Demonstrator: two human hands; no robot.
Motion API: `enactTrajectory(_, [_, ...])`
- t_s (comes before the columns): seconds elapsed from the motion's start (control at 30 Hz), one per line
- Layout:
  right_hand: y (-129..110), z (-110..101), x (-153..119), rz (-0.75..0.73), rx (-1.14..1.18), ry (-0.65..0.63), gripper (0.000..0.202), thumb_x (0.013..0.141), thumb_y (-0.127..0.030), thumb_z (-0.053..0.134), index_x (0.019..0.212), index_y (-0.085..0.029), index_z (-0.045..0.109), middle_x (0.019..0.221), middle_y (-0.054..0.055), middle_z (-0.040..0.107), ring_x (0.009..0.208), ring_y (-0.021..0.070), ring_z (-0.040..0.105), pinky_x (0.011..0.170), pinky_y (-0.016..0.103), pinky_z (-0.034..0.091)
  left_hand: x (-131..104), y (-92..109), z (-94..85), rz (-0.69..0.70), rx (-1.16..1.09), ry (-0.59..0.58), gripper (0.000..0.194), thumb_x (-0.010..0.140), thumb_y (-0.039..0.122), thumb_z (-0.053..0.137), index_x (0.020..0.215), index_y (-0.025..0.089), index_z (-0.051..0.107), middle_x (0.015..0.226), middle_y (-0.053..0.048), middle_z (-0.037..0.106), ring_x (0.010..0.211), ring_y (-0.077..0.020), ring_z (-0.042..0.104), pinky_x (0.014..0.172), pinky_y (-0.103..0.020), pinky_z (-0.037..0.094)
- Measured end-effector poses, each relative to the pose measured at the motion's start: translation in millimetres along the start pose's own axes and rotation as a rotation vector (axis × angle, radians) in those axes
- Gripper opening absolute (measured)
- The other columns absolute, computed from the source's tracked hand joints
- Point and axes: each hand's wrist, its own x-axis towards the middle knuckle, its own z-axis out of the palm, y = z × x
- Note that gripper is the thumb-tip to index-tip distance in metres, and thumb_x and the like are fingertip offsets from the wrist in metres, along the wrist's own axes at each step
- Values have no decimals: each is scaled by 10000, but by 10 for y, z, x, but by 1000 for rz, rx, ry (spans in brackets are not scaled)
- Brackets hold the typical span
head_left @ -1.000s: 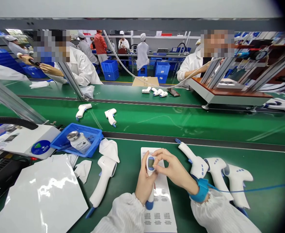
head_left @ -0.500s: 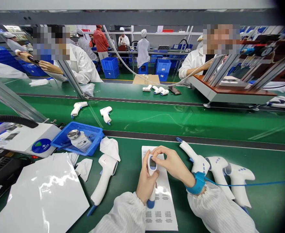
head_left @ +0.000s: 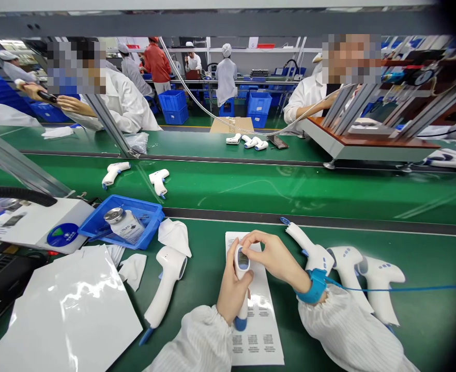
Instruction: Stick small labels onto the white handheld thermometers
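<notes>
My left hand (head_left: 231, 289) is wrapped around a white infrared thermometer (head_left: 242, 265) with a dark display and a blue handle end. It is held upright, display toward me. At the display's upper edge, the thumb and forefinger of my right hand (head_left: 269, 258) are pinched together; anything between them is too small to make out. Below both hands lies a sheet of printed labels (head_left: 257, 346), partly covered by the left hand and thermometer. A blue wrist strap (head_left: 314, 287) circles my right wrist, its cord running off to the right.
Several thermometers (head_left: 381, 281) lie at right, another (head_left: 166, 284) at left. Two more rest on the green conveyor belt (head_left: 228, 188). Leftward are a glossy white sheet (head_left: 69, 310), crumpled wipes (head_left: 173, 235) and a blue tray (head_left: 152, 235) with a bottle. Co-workers sit across the belt.
The two thermometers on the belt have moved left. Both hands keep nearly the same grip and place, with the right fingertips still at the display. The view has shifted slightly.
</notes>
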Motion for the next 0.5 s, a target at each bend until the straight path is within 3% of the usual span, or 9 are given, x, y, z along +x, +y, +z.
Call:
enactTrajectory(0.3, [-13, 5, 3, -5, 6, -2, 82, 748, -157, 599, 688, -205, 629, 853, 7, 691, 837, 173, 647, 818, 303, 475, -14, 41, -7, -14, -34, -24, 845, 766, 127, 543, 1484, 375, 173, 1412, -73, 393, 573, -76, 507, 430, -216, 452])
enactTrajectory(0.4, [-21, 6, 9, -8, -3, -1, 91, 752, -154, 594, 689, -207, 632, 848, 6, 689, 832, 172, 646, 814, 303, 476, -34, 62, -20, -38, -47, -38, 802, 793, 173, 541, 1480, 380, 182, 1377, -75, 417, 580, -83, 523, 454, -225, 455])
enactTrajectory(0.5, [-26, 8, 15, -12, -4, -1, 98, 749, -148, 590, 682, -207, 633, 845, 4, 690, 829, 170, 648, 809, 299, 479, -48, 60, -34, -86, -79, -34, 720, 860, 264, 492, 1489, 362, 156, 1183, -78, 519, 511, -70, 495, 461, -231, 438])
